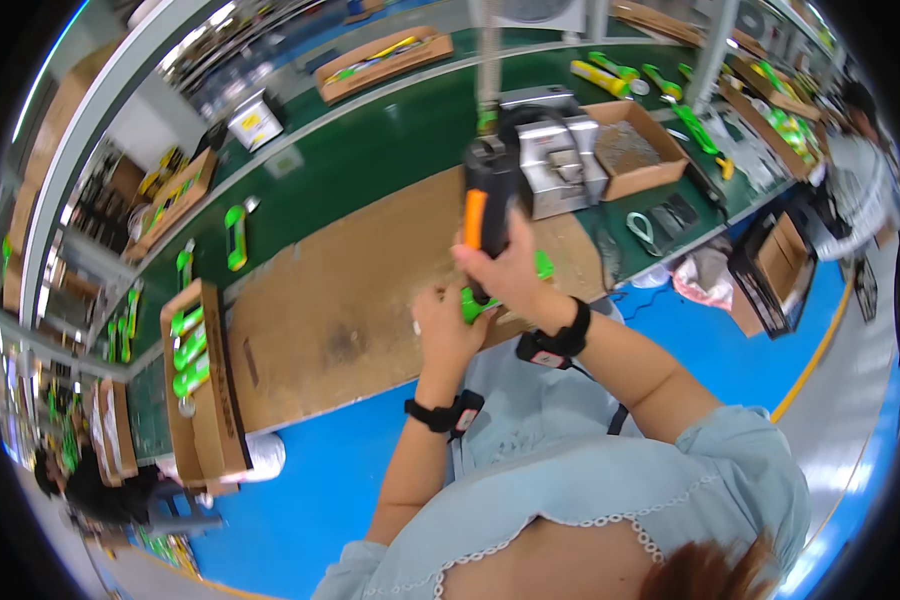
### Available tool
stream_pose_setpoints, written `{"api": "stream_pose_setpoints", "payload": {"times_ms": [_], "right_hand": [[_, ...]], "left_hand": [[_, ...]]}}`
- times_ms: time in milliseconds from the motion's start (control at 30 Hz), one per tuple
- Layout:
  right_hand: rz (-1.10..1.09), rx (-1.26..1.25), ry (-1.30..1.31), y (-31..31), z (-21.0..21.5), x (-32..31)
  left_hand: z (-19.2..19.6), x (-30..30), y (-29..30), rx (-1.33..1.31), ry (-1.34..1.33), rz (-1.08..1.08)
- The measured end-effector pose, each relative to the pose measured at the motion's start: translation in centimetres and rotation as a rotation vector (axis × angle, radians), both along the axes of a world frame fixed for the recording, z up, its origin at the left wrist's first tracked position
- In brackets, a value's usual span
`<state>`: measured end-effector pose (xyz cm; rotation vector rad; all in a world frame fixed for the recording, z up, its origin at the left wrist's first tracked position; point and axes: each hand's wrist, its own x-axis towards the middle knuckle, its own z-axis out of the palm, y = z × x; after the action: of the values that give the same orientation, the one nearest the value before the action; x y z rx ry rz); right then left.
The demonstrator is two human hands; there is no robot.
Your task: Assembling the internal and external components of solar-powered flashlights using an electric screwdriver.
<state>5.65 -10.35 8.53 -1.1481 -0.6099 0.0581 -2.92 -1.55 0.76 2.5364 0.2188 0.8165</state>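
- One power tool point(489, 205), orange and black, is gripped by the right hand point(515, 268), nose down.
- Left hand point(450, 325) steadies the green part point(473, 305) beneath it, near the front edge of the table point(385, 150).
- Best hold the tool upright, left hand clear of its nose.

Blue floor point(330, 470), yellow floor line point(817, 366)

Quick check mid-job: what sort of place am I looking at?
Probably a factory assembly workshop: there's a long green workbench, a cardboard box holding similar green pieces, and a black-and-orange handheld tool in the right hand.
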Motion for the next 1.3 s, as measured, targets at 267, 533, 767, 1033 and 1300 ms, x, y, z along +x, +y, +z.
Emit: {"api": "stream_pose_setpoints", "payload": {"times_ms": [267,533,767,1033,1300], "right_hand": [[0.037,0.291,0.024,-4.0,4.8,1.4],[-0.669,0.094,-0.348,-7.9,6.5,15.2],[-0.689,-0.082,-0.361,-7.3,4.3,18.4],[-0.176,0.039,0.001,-6.2,5.2,12.1],[0.025,0.144,-0.114,-2.8,4.5,1.4]], "left_hand": [[0.1,0.6,0.4,0.072,0.101,-0.020],[1.0,-0.7,0.8,0.064,0.177,-0.118],[1.4,-1.3,0.9,0.010,0.267,-0.156],[0.9,-1.6,0.2,-0.010,0.183,-0.110],[0.4,-1.8,0.6,0.030,0.118,-0.127]]}}
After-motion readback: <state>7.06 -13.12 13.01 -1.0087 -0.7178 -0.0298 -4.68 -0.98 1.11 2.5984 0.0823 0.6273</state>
